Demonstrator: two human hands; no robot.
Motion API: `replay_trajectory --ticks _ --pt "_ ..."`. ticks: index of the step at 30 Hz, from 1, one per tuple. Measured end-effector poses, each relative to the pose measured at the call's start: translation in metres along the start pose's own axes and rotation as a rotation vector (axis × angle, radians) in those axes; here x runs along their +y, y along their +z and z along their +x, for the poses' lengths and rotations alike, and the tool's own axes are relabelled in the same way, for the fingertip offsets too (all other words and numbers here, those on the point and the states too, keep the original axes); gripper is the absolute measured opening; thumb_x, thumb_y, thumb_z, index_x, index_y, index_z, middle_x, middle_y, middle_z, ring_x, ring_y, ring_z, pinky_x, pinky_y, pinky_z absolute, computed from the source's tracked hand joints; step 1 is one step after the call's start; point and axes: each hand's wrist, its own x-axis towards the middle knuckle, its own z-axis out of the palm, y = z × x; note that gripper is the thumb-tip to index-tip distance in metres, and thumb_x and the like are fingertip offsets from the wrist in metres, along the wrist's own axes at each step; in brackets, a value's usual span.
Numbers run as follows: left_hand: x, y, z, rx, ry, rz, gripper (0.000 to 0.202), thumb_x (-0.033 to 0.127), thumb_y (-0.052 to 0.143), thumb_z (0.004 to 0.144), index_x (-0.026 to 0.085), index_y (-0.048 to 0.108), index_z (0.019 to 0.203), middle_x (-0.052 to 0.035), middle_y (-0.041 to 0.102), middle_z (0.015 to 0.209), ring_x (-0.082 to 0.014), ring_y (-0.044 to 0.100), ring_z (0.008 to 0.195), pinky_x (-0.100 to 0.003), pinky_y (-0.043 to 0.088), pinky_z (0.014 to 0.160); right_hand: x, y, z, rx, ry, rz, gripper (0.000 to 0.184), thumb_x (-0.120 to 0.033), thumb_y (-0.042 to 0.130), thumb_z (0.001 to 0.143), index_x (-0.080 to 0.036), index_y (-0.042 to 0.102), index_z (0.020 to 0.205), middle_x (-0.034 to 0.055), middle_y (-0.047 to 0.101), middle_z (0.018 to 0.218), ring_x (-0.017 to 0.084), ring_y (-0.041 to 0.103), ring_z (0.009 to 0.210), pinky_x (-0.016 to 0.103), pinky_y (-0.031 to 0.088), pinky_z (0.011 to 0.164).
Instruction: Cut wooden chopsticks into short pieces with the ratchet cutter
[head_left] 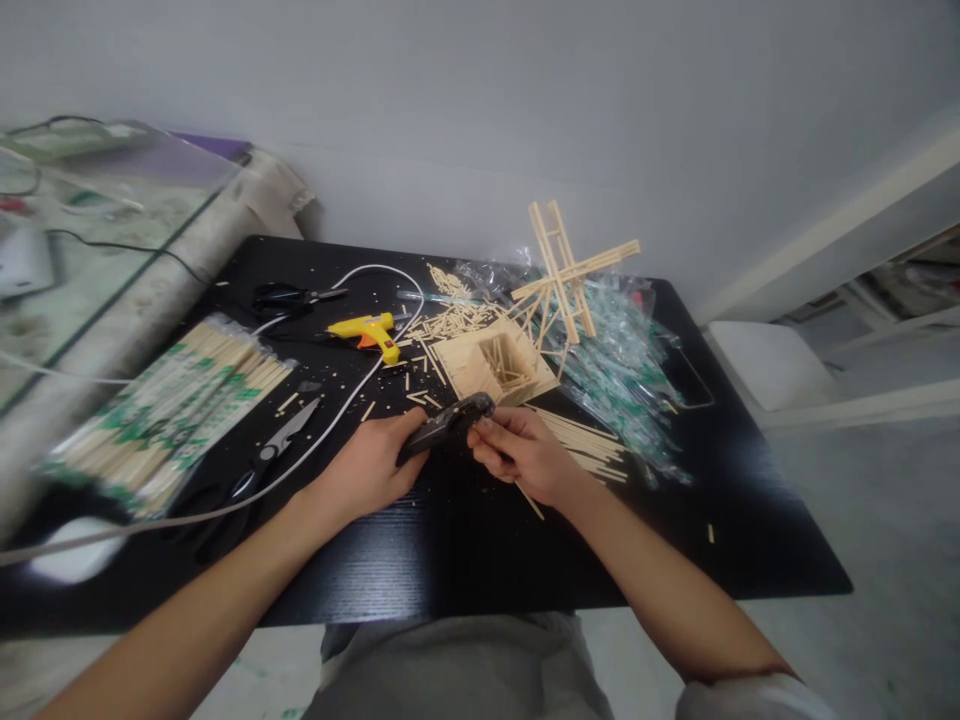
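Note:
My left hand [375,465] is closed around a dark cutter tool [448,422], its handles in my palm. My right hand [521,452] pinches a thin wooden stick [531,502] and holds its upper end at the tool's jaws. Both hands hover over the black table [465,560], near its front middle. Just behind them stands a small open box built of wooden sticks [496,365]. A windmill-like stick frame [564,272] rises behind that box.
A yellow glue gun [369,333] with a white cord [330,430] lies left of the box. Black scissors [289,296] and a second pair [259,470] lie further left. Packs of wrapped chopsticks [161,415], loose sticks [592,445] and plastic wrappers [630,350] crowd both sides.

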Motion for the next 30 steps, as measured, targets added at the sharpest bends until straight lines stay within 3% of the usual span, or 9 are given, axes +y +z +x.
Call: replay_trajectory --ticks 5,11,14,17,19,22,24,26,30 --pt "-0.002 0.005 0.001 -0.04 -0.076 -0.177 0.016 0.025 0.054 0.093 0.02 0.054 0.078 0.0043 0.053 0.065 -0.0119 0.048 0.059 -0.025 0.037 0.059 -0.004 0.002 0.0 0.012 -0.01 0.013 0.038 -0.052 0.075 0.089 -0.015 0.067 0.082 -0.0078 0.046 0.055 0.004 0.026 0.041 0.018 0.017 0.037" --pt "0.0 0.011 0.002 -0.134 -0.372 -0.709 0.02 0.038 0.06 0.088 0.018 0.059 0.083 0.0066 0.046 0.059 -0.0096 0.04 0.049 -0.023 0.032 0.047 -0.009 0.001 -0.001 0.006 -0.002 0.065 0.036 -0.049 0.076 0.09 -0.015 0.069 0.086 -0.0075 0.048 0.057 0.002 0.025 0.04 0.018 0.015 0.037" --pt "0.0 0.011 0.002 -0.109 -0.358 -0.694 0.026 0.042 0.063 0.089 0.017 0.062 0.084 0.0061 0.047 0.06 -0.0092 0.041 0.051 -0.022 0.031 0.046 -0.008 0.0 -0.001 -0.005 -0.006 0.06 0.034 -0.05 0.074 0.091 -0.016 0.069 0.088 -0.008 0.048 0.057 0.002 0.023 0.04 0.018 0.015 0.036" --pt "0.0 0.01 0.002 -0.082 -0.326 -0.663 0.034 0.05 0.062 0.092 0.016 0.065 0.088 0.0058 0.046 0.06 -0.009 0.041 0.052 -0.021 0.032 0.047 -0.007 0.0 -0.001 0.001 -0.04 0.033 0.029 -0.047 0.071 0.094 -0.021 0.068 0.106 -0.0089 0.051 0.059 0.003 0.024 0.04 0.017 0.019 0.037" --pt "0.001 0.01 0.002 -0.071 -0.321 -0.697 0.038 0.053 0.062 0.093 0.015 0.066 0.093 0.0065 0.045 0.058 -0.0087 0.041 0.051 -0.021 0.031 0.046 -0.008 0.002 -0.002 0.016 -0.077 0.006 0.031 -0.044 0.071 0.095 -0.024 0.064 0.117 -0.0091 0.053 0.06 0.005 0.029 0.041 0.017 0.022 0.039" --pt "0.004 0.01 0.003 -0.068 -0.315 -0.742 0.039 0.054 0.065 0.092 0.015 0.068 0.095 0.0065 0.047 0.055 -0.0085 0.041 0.048 -0.021 0.03 0.045 -0.014 0.006 -0.006 0.055 -0.143 -0.066 0.031 -0.044 0.07 0.096 -0.024 0.061 0.117 -0.0061 0.063 0.064 0.008 0.047 0.048 0.018 0.035 0.045" --pt "0.007 0.01 0.003 -0.073 -0.311 -0.763 0.04 0.054 0.067 0.09 0.014 0.069 0.093 0.0033 0.056 0.058 -0.0082 0.043 0.046 -0.021 0.031 0.044 -0.02 0.008 -0.011 0.106 -0.193 -0.14 0.028 -0.045 0.071 0.095 -0.024 0.059 0.11 -0.0016 0.072 0.073 0.012 0.063 0.061 0.024 0.05 0.058" --pt "0.009 0.009 0.003 -0.079 -0.306 -0.782 0.041 0.054 0.068 0.09 0.013 0.07 0.09 -0.0014 0.066 0.065 -0.0079 0.045 0.047 -0.022 0.033 0.045 -0.026 0.008 -0.016 0.196 -0.243 -0.234 0.027 -0.044 0.073 0.094 -0.024 0.056 0.099 0.0025 0.078 0.083 0.016 0.071 0.074 0.031 0.058 0.073" --pt "0.009 0.006 0.003 -0.07 -0.31 -0.853 0.04 0.053 0.068 0.09 0.013 0.073 0.089 -0.0028 0.067 0.063 -0.0078 0.045 0.046 -0.021 0.031 0.044 -0.03 -0.002 -0.03 0.428 -0.313 -0.364 0.034 -0.046 0.079 0.088 -0.023 0.055 0.085 0.0066 0.081 0.088 0.018 0.073 0.073 0.034 0.06 0.074"
